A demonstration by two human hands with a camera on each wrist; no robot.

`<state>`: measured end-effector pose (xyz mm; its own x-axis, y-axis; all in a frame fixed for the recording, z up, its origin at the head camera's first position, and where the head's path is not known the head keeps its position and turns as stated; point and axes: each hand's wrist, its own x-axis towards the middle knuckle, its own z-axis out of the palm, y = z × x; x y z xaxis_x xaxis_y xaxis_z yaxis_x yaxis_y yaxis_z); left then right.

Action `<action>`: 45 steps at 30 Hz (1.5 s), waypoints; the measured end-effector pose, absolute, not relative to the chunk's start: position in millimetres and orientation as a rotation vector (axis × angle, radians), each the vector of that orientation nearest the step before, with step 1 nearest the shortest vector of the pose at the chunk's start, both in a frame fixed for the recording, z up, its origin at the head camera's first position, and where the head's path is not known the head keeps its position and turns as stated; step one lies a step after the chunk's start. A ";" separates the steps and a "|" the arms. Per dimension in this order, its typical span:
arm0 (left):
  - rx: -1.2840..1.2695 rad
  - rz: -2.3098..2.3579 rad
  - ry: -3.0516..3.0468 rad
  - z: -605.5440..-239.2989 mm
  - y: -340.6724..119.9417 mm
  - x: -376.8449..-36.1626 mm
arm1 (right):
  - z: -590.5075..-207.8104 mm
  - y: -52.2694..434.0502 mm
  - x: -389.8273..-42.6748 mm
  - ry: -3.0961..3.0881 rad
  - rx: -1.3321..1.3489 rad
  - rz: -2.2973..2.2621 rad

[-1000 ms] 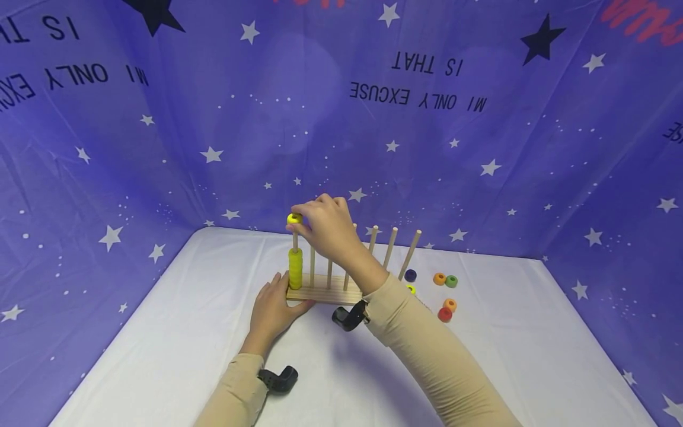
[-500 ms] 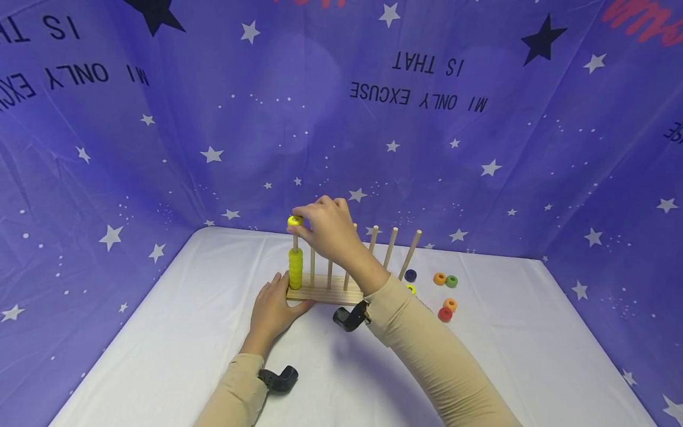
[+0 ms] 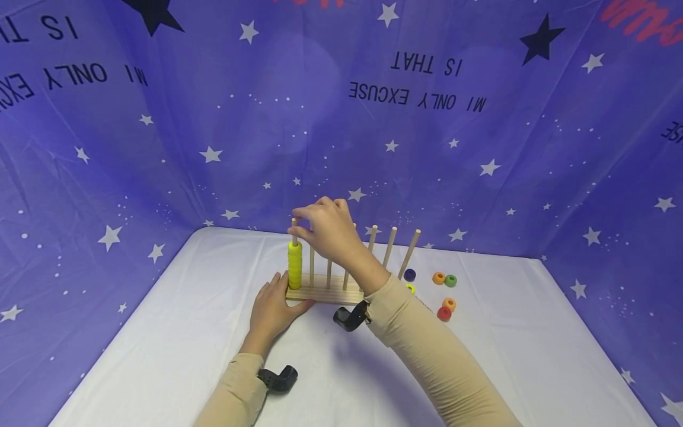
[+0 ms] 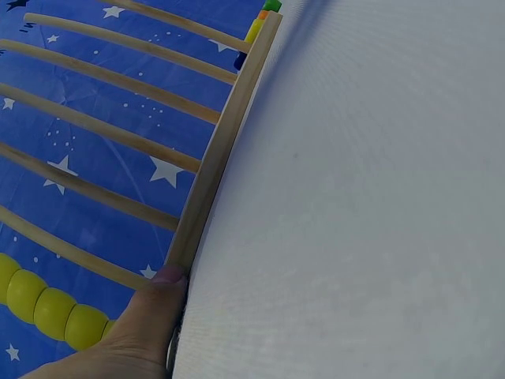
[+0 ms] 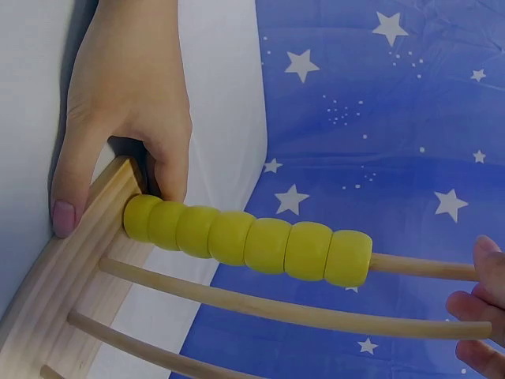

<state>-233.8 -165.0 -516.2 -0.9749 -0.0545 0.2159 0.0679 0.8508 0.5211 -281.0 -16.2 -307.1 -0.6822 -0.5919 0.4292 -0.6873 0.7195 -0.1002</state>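
A wooden rack [image 3: 325, 293] with several upright pegs stands on the white table [image 3: 181, 338]. Its leftmost peg carries a stack of yellow rings [image 3: 294, 265], also seen in the right wrist view [image 5: 252, 241]. My right hand [image 3: 299, 220] hovers at that peg's top with loosely curled fingers [image 5: 472, 306] that hold nothing. My left hand [image 3: 287, 292] grips the left end of the rack's base [image 5: 71, 268], the thumb [image 4: 162, 292] on the front edge and the fingers behind it. The other pegs are bare.
Loose rings lie right of the rack: dark blue [image 3: 409, 274], orange [image 3: 439, 278], green [image 3: 450, 280], another orange [image 3: 449, 304], red [image 3: 444, 314], and a yellow one [image 3: 411, 289] half hidden by my sleeve. A starry purple cloth [image 3: 480, 148] walls the table on three sides.
The yellow ring that my right hand held at the peg's tip has slid down onto the stack. The right hand stays near the peg's top; the left hand has not moved.
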 end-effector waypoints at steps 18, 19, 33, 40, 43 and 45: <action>0.039 -0.825 -2.839 -517.5 -162.6 -237.2 | -287.4 42.0 -271.2 -2.340 0.923 0.578; 0.039 -0.825 -2.838 -517.2 -162.5 -237.1 | -287.0 48.0 -270.1 -2.330 0.919 0.604; 0.039 -0.834 -2.825 -515.0 -161.0 -233.1 | -296.4 132.8 -262.1 -2.282 0.802 0.736; 0.031 -0.828 -2.818 -514.4 -160.2 -233.2 | -315.7 174.7 -264.1 -2.377 0.629 0.779; 0.034 -0.833 -2.821 -514.3 -160.5 -233.5 | -325.3 186.2 -265.2 -2.416 0.581 0.798; 0.036 -0.840 -2.820 -514.7 -160.8 -233.8 | -331.3 190.6 -264.8 -2.438 0.554 0.822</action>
